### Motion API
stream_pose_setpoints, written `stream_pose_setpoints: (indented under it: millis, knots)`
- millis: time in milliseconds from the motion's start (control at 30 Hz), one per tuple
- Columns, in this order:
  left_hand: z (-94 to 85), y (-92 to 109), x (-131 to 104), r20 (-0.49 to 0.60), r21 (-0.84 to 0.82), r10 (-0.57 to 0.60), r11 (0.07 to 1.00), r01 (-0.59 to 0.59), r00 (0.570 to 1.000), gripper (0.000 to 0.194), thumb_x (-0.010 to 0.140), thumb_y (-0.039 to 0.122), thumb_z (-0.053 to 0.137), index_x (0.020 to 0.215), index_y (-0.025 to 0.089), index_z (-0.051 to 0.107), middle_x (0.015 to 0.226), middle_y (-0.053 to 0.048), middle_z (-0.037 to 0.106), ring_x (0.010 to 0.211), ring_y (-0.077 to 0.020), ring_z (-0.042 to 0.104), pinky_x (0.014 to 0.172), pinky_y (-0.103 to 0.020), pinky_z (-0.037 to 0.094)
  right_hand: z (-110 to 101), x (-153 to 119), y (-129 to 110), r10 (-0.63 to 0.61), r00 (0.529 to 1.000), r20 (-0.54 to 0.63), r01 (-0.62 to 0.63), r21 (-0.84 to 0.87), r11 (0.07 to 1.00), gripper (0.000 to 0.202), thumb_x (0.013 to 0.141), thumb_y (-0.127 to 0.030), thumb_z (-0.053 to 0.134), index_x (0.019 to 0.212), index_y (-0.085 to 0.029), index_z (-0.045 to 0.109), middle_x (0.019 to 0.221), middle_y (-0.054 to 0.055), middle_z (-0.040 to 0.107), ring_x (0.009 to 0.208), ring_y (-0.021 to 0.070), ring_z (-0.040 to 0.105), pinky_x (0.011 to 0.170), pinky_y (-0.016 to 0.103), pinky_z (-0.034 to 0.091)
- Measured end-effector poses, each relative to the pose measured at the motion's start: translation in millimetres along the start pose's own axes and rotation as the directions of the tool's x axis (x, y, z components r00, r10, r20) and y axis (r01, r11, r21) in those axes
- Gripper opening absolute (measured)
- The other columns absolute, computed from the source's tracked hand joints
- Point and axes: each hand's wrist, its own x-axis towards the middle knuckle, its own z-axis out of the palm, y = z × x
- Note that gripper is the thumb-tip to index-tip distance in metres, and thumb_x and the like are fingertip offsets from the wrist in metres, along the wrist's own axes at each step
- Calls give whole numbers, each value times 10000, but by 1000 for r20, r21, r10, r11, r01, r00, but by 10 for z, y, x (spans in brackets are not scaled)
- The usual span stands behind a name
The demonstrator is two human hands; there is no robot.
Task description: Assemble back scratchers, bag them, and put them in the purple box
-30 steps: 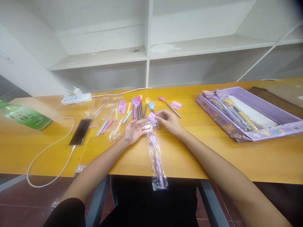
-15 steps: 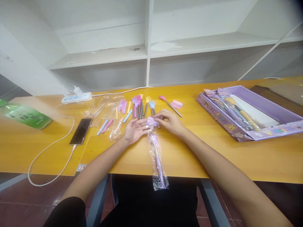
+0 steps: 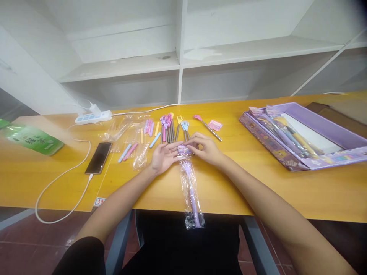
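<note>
A purple back scratcher (image 3: 192, 194) lies inside a clear plastic bag (image 3: 186, 219), its claw end toward my hands and its handle end past the table's front edge. At the bag's top is a small pink-purple header card (image 3: 184, 151). My right hand (image 3: 205, 148) pinches the card's upper right edge between thumb and fingers. Palm up, my left hand (image 3: 164, 157) lies with fingers stretched out against the card's left side. Just beyond the hands are several loose back scratchers, among them a blue one (image 3: 185, 126), a yellow one (image 3: 179, 120) and a purple one (image 3: 165, 122).
Several coloured handle sleeves (image 3: 155, 140) and crumpled clear bags (image 3: 140, 160) lie at left. A pink scratcher (image 3: 208, 126) lies beside a pink card (image 3: 215, 125). A purple display box (image 3: 335, 162) holds bagged scratchers. Further left are a phone (image 3: 98, 157), power strip (image 3: 93, 117) and green bottle (image 3: 31, 139).
The header card has turned between my fingers and now shows more of its printed face. My right fingers have shifted slightly along its top edge. The bagged scratcher stays nearly in place.
</note>
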Motion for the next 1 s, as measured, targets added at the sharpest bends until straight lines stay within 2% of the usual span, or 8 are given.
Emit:
stream_pose_setpoints:
  millis: [333, 533, 800, 900, 1000]
  knots:
    - [47, 12, -22, -14, -4, 34, 999, -34, 999, 598, 907, 519, 558, 1273, 86, 748, 1421, -232, 686, 1413, -421, 572, 1200, -619, 424, -33, -5, -49, -61, 998, 7, 61, -8, 998, 245, 1053, -285, 582, 1166, -252, 797, 982, 61, 627, 790, 174, 582, 712, 353, 510]
    - [22, 18, -12, -23, -4, 64, 998, -64, 998, 597, 897, 510, 573, 1288, 92, 741, 1429, -219, 685, 1424, -403, 563, 1196, -579, 436, -28, 3, -81, -40, 999, -3, 40, -8, 999, 254, 1039, -310, 587, 1124, -285, 825, 975, 72, 638, 813, 199, 597, 703, 369, 520]
    - [23, 12, -14, -27, 0, 66, 998, -66, 997, 595, 910, 508, 554, 1296, 95, 738, 1442, -215, 679, 1422, -391, 566, 1192, -567, 435, -44, 2, -79, -37, 999, 24, 36, 31, 999, 256, 1022, -283, 594, 1142, -293, 819, 999, 75, 650, 885, 223, 619, 779, 396, 544]
    - [16, 16, -16, -18, 13, 67, 998, -66, 998, 595, 905, 517, 560, 1296, 107, 742, 1459, -207, 670, 1418, -393, 565, 1180, -574, 443, 1, -9, -26, 27, 999, -22, -25, 58, 998, 215, 1023, -314, 612, 1146, -284, 786, 976, 59, 613, 849, 205, 605, 747, 370, 540]
    - [1, 27, -18, 12, 18, 70, 997, -70, 997, 612, 906, 536, 560, 1316, 118, 737, 1496, -196, 647, 1417, -395, 564, 1165, -582, 452, 87, -20, 54, 186, 980, -73, -161, 263, 951, 314, 1011, -388, 660, 1308, -286, 652, 987, 23, 585, 744, 154, 586, 655, 316, 531]
